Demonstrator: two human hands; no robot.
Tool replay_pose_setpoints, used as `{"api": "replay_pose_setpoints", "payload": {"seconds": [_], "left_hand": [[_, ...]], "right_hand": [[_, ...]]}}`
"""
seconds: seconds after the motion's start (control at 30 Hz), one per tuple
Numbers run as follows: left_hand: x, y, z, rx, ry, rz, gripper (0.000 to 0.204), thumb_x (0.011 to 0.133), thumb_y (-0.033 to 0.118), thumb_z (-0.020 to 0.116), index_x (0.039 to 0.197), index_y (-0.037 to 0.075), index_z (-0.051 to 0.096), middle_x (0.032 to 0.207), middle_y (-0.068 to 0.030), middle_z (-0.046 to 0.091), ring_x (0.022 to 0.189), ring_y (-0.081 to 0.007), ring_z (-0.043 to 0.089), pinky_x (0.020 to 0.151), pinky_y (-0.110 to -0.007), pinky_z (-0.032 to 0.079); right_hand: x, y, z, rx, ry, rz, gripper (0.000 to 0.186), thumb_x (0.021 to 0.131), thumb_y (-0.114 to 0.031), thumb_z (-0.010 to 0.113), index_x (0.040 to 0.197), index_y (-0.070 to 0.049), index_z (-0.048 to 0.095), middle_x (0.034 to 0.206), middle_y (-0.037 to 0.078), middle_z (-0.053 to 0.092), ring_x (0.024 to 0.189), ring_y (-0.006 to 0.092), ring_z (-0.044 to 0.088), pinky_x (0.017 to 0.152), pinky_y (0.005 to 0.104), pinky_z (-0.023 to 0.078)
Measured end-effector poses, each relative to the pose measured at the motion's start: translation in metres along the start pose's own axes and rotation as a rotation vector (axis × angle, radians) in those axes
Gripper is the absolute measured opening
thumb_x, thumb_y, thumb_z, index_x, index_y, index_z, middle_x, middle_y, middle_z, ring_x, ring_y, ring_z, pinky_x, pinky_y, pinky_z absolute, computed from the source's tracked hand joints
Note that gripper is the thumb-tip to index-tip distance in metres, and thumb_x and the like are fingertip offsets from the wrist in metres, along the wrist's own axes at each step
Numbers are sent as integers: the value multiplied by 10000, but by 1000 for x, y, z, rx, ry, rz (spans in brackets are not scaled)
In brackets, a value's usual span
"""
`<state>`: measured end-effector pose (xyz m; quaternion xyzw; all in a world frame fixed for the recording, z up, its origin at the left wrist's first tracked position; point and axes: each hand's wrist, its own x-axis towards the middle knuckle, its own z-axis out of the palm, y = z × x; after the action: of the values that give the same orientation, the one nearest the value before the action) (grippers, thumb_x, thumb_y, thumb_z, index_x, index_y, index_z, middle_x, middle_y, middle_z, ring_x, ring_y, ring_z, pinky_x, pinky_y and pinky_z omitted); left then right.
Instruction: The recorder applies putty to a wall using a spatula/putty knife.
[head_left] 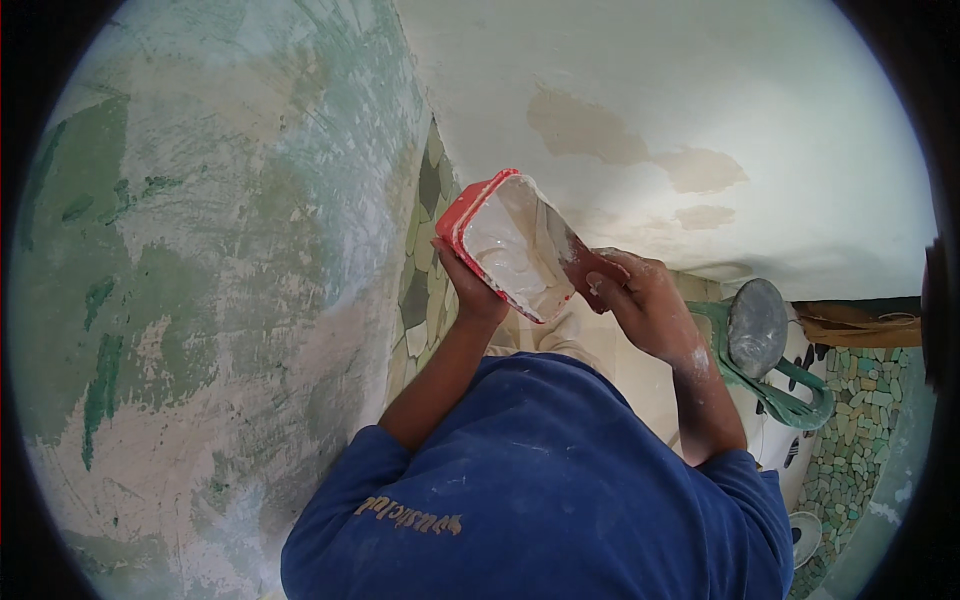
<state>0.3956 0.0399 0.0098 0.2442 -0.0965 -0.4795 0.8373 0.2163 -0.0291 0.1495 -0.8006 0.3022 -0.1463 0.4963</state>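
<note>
My left hand point(472, 288) is wrapped round the underside and near left side of a red plastic tub point(462, 212), which is tilted so its inside shows. White, creamy putty point(497, 242) coats the bottom and walls of the tub. In my right hand point(648, 308) is a putty knife point(580, 262), gripped by its reddish-brown handle with the thumb on top. Its blade reaches over the tub's right side, smeared with putty, and touches the inner wall or rim; which of them I cannot tell. White smears mark my right wrist.
A patchy green-and-white wall point(230, 260) stands close on my left. Ahead is a white wall point(660, 90) with beige patches. To the right stands a green plastic chair point(800, 405) with a grey rounded object point(757, 328) on it. Pebble-patterned flooring point(860, 430) lies beyond.
</note>
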Motion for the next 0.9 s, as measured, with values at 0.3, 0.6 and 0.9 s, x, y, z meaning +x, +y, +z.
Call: {"api": "replay_pose_setpoints", "payload": {"seconds": [0.3, 0.6, 0.9], "left_hand": [[4, 0, 11, -8, 50, 28, 739, 905, 665, 169, 1380, 121, 328, 1391, -71, 369, 1293, -251, 353, 1079, -400, 275], [2, -2, 7, 130, 58, 134, 747, 902, 669, 188, 1370, 103, 328, 1376, -87, 377, 1279, -258, 369, 1072, -397, 285], [0, -1, 7, 73, 47, 38, 723, 914, 650, 189, 1356, 100, 345, 1344, -88, 420, 1249, -253, 411, 1057, -394, 316]], "right_hand": [[-9, 26, 14, 338, -1, 123, 223, 911, -80, 528, 1092, 45, 564, 835, 90, 651, 744, 102, 569, 675, 266, 480], [-12, 35, 40, 771, 113, 239, 235, 913, -98, 547, 1100, 46, 548, 916, 94, 658, 781, 128, 626, 681, 270, 518], [-3, 43, 51, 901, 124, 170, 242, 914, -99, 548, 1118, 30, 539, 974, 97, 644, 841, 163, 638, 703, 322, 549]]}}
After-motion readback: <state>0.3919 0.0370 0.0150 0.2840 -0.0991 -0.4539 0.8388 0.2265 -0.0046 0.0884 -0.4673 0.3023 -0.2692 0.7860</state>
